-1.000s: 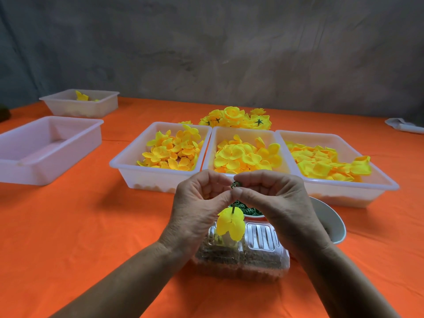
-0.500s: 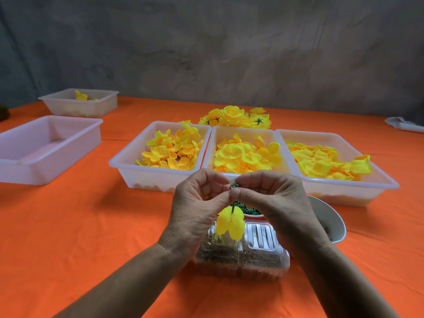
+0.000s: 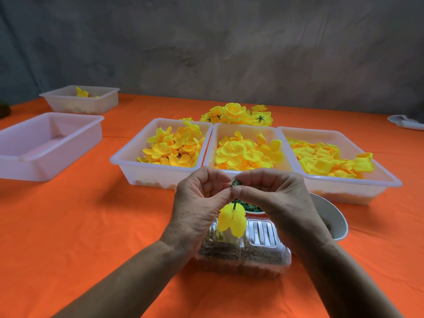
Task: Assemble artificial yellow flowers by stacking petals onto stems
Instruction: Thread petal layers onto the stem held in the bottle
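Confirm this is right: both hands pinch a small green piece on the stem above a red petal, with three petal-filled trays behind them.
One detail is wrong: the petal on the stem is yellow, not red, as the head view shows. The left hand and right hand do pinch the small green piece, with three petal-filled trays behind.

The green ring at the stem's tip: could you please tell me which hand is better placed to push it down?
Probably the right hand: it pinches the green ring at the top of the stem, while the left hand pinches the stem above the yellow petal.
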A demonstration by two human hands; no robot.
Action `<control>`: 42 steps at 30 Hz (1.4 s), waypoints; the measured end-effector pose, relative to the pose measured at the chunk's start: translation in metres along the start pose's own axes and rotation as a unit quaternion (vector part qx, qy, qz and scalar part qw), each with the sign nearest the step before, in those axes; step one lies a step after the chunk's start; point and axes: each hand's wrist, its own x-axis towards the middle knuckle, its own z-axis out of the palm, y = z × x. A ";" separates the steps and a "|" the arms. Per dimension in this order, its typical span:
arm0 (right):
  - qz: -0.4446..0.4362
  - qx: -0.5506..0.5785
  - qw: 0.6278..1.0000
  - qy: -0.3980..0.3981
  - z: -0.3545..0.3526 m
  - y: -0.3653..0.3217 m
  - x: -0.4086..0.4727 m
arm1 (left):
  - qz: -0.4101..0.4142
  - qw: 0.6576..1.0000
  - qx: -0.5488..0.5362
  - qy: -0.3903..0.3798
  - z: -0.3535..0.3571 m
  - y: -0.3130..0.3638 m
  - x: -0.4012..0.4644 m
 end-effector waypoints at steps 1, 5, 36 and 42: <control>0.003 0.011 1.000 0.000 0.000 0.000 0.000 | 0.000 1.000 -0.001 0.000 0.000 0.000 0.000; 0.016 0.039 0.999 -0.001 -0.001 0.002 0.001 | 0.002 1.000 -0.006 0.000 0.001 0.001 0.000; -0.003 0.017 1.000 0.015 0.000 0.007 0.001 | -0.001 1.000 0.001 0.006 0.000 -0.005 -0.001; -0.005 0.022 1.000 0.019 0.001 0.007 0.002 | 0.002 1.000 0.001 0.002 -0.001 -0.005 -0.001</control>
